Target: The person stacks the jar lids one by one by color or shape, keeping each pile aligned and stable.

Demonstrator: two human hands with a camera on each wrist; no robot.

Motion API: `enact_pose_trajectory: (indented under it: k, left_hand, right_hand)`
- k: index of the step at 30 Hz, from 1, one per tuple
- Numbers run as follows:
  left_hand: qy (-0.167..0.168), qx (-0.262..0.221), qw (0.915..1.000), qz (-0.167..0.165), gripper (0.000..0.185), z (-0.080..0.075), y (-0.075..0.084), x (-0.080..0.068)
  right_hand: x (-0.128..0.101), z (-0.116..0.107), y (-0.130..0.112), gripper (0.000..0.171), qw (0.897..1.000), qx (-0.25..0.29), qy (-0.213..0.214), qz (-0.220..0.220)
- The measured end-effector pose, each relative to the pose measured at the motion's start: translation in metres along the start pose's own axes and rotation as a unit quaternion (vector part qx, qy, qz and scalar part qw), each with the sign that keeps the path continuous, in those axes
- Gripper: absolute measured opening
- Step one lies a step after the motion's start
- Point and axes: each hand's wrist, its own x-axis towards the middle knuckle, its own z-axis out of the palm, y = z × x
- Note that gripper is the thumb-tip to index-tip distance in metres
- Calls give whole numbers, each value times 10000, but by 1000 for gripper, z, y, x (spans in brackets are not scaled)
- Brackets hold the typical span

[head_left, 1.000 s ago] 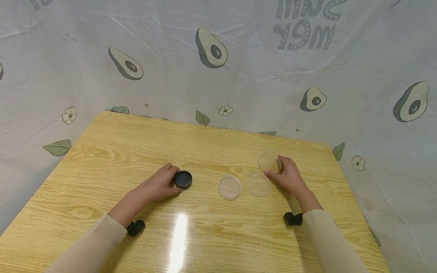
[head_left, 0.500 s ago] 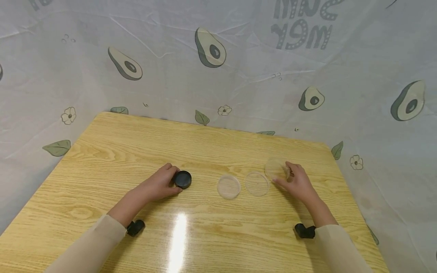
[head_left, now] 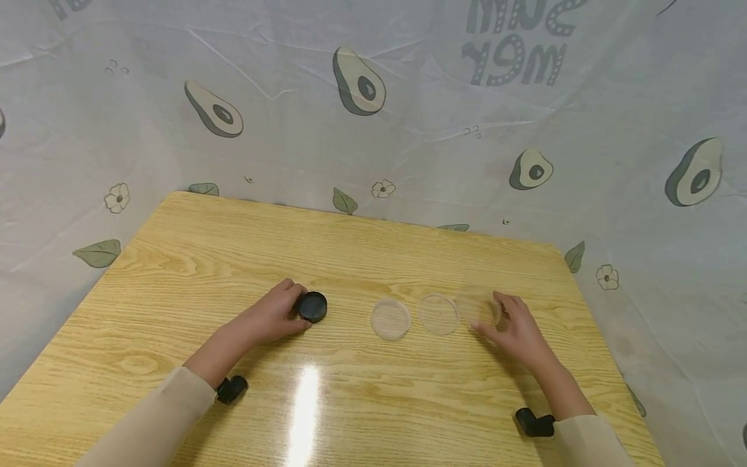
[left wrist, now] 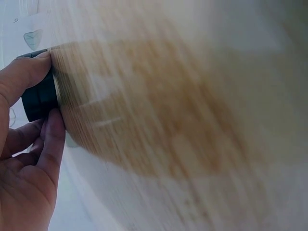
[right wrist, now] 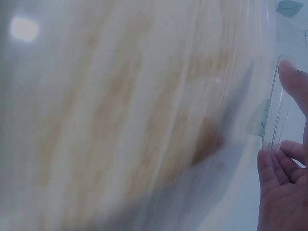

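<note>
Your left hand point(head_left: 273, 316) gripped the round black plastic lid point(head_left: 312, 306) near the middle of the yellow wooden table point(head_left: 175, 272); the left wrist view showed thumb and fingers point(left wrist: 50, 134) curled on its rim. Your right hand point(head_left: 516, 331) pinched a clear round dish point(head_left: 478, 306), faint from the head camera, yet its edge showed plainly at the right wrist point(right wrist: 273, 110). Two more clear round dishes point(head_left: 390, 318) lay between your hands.
</note>
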Motion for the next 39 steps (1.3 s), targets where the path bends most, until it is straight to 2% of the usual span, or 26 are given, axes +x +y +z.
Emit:
enact_pose_trajectory:
  k: [6,16,39]
  left_hand:
    - [28,53,10000,61,47,-1,1,1]
    - [-21,63,10000,-56,50,-3,3,1]
    - [-37,19,9999,-124,51,-2,1,0]
  right_hand:
    - [-12,-2,-3,87,9998,174,2,-4]
    - [-31,2,-2,87,9997,249,-52,61]
    - [-46,6,10,88,9995,182,-195,183]
